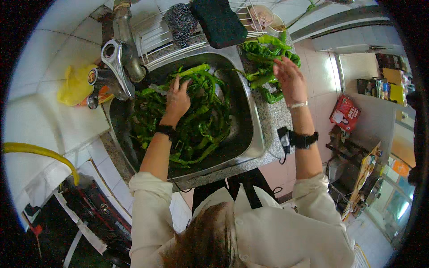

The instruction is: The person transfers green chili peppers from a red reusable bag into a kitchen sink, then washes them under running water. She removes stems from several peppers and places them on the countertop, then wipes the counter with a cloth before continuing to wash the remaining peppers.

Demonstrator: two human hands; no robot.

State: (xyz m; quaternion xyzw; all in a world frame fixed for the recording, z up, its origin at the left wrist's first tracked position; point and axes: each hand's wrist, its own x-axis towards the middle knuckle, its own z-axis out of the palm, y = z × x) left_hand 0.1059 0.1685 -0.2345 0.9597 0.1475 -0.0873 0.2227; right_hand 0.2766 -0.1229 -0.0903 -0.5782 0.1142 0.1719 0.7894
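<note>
Many long green peppers (201, 124) lie heaped in a stainless steel sink (258, 134). Over the heap's upper left part is my left hand (178, 98), fingers spread and pointing into the peppers; whether the fingertips touch one is unclear. A second, smaller pile of green peppers (264, 78) rests on the speckled stone counter (269, 117) right of the sink. At that pile's right edge, my right hand (291, 78) has its fingers partly curled, and I cannot tell if it holds a pepper. Both wrists wear dark bands.
A chrome faucet (117, 67) reaches over the sink's upper left corner. Behind the sink, a white wire rack (154, 42) carries a mesh scourer (181, 23) and a black pad (219, 23). Near the faucet is a yellow plastic bag (75, 85). A small bowl (277, 23) stands behind the counter pile.
</note>
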